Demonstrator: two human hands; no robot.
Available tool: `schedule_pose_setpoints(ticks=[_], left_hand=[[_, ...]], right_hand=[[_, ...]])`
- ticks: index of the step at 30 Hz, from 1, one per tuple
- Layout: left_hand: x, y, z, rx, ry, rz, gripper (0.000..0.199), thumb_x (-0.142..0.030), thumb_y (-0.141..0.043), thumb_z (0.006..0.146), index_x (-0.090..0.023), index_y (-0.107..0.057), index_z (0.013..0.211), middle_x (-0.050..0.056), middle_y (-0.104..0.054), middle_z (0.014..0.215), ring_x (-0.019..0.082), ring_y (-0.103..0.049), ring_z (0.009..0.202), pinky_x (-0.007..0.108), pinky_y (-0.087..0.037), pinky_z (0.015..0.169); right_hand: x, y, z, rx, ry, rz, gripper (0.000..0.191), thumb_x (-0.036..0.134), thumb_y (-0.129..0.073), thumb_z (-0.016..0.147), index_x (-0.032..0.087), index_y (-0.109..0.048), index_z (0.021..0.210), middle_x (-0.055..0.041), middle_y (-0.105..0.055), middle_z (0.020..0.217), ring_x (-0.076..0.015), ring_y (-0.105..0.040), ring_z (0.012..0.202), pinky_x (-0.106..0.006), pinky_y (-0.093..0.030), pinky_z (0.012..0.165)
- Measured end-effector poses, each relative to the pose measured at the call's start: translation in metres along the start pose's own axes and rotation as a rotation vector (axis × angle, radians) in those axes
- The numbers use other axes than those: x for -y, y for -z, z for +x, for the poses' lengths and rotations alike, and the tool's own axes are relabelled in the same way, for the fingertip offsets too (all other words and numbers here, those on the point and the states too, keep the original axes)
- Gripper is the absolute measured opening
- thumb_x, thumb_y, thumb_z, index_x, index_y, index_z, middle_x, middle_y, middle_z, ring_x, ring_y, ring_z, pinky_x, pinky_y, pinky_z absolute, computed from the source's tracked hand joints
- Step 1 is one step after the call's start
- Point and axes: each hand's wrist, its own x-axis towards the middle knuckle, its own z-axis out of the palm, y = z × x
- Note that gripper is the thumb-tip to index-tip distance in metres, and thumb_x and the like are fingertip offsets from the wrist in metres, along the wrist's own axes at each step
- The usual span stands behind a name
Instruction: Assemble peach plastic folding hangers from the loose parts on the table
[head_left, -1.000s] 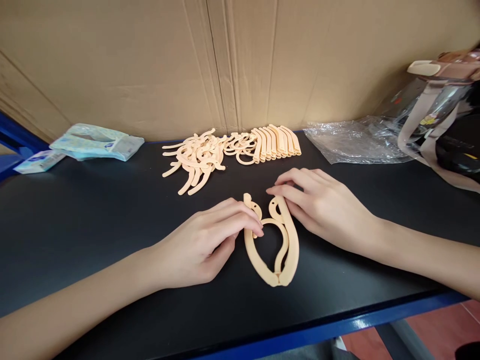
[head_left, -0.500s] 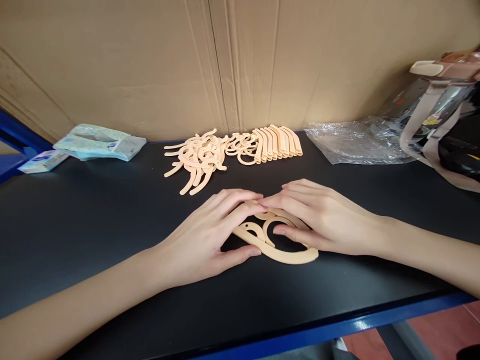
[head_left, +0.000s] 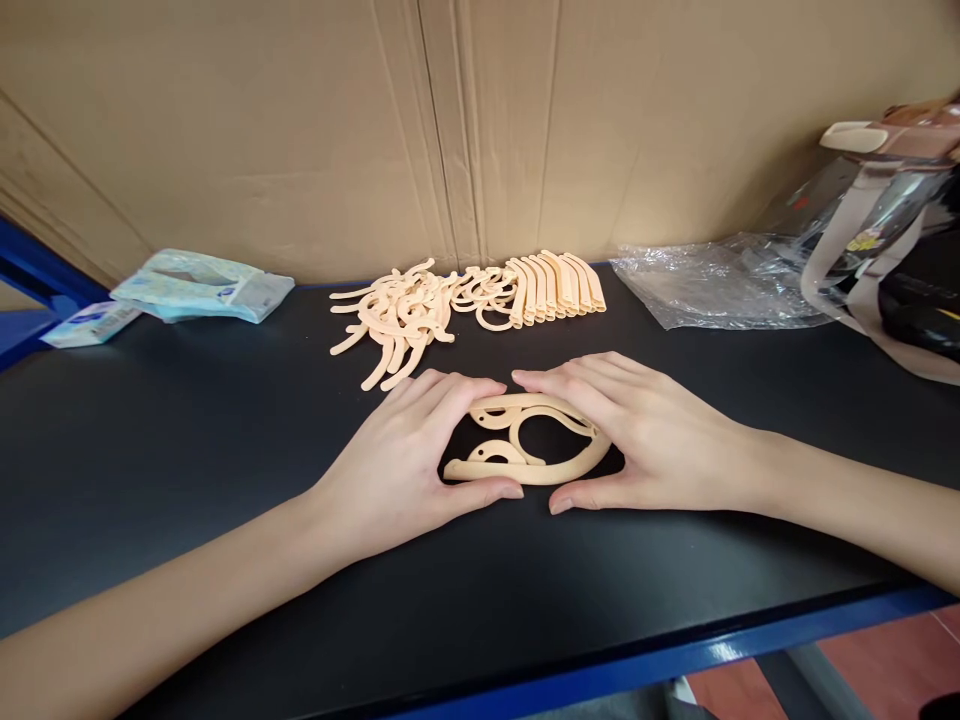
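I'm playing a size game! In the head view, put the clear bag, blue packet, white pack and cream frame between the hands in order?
Clear bag
Blue packet and cream frame (unsure: the frame's nearer the camera)
White pack

Smooth plstc hanger (head_left: 536, 475), matt tbl (head_left: 420, 620), glossy bag (head_left: 712, 287)

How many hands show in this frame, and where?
2: the left hand around the left end of the cream curved piece, the right hand around its right end. No others show.
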Motion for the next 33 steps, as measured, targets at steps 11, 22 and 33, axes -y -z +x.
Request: schedule_pose_setpoints(ticks=[11,22,33], left_hand=[[-0.0018,0.0037,-0.0003,-0.064,-0.107,0.119,0.059,-0.059,-0.064,0.081,-0.02,-0.046,0.122,0.005,-0.062,0.114,0.024,-0.056,0.105,0.036,-0.042,0.089],[-0.0003,0.0037,-0.0003,0.004,-0.103,0.045,0.048,-0.043,-0.065,0.083,-0.022,-0.046,0.122,0.004,-0.06,0.118,0.023,-0.053,0.106,0.037,-0.041,0.09],[-0.0009,0.0041,-0.0003,0.111,-0.1,0.005,0.046,-0.041,-0.06,0.085,-0.022,-0.046,0.125,0.005,-0.056,0.123,0.023,-0.052,0.108,0.038,-0.043,0.091]], right_hand=[[0.0062,0.0004,0.0001,0.011,-0.057,-0.004,0.07,0.034,-0.066,0.081,0.013,-0.037,0.141,-0.0084,-0.062,0.123,-0.0219,-0.056,0.101,-0.037,-0.044,0.085],[0.0035,-0.0009,0.002,-0.01,-0.032,0.026,0.065,0.032,-0.064,0.082,0.012,-0.04,0.139,-0.0073,-0.062,0.121,-0.0202,-0.056,0.104,-0.035,-0.041,0.091],[-0.0019,-0.0019,-0.0004,0.053,0.002,0.096,0.066,0.043,-0.062,0.087,0.015,-0.036,0.141,-0.0116,-0.061,0.125,-0.0233,-0.056,0.107,-0.04,-0.043,0.092]])
